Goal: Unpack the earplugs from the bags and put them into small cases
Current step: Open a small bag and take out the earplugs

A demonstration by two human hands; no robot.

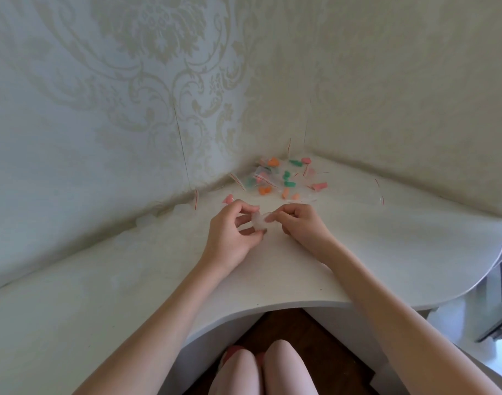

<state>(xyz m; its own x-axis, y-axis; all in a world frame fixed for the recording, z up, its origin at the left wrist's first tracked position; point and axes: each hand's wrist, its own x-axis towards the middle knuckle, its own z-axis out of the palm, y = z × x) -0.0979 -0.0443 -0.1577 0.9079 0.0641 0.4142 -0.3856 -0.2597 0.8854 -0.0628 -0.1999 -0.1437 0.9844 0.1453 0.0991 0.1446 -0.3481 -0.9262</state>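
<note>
A small translucent case (259, 222) sits between my two hands over the white corner desk (386, 238). My left hand (235, 232) grips it with curled fingers and thumb. My right hand (298, 219) pinches its right side with the fingertips. Whether the case holds earplugs is too blurred to tell. Behind them, in the corner, lies a pile of small clear zip bags with orange, green and pink earplugs (284, 178). One pink earplug (229, 199) lies just beyond my left hand.
Clear bags with red strips lie at the left wall (195, 199) and at the right (379, 195). Several translucent cases (147, 220) stand along the left wall. Patterned walls close the corner. The desk's curved front edge (272, 305) is above my knees.
</note>
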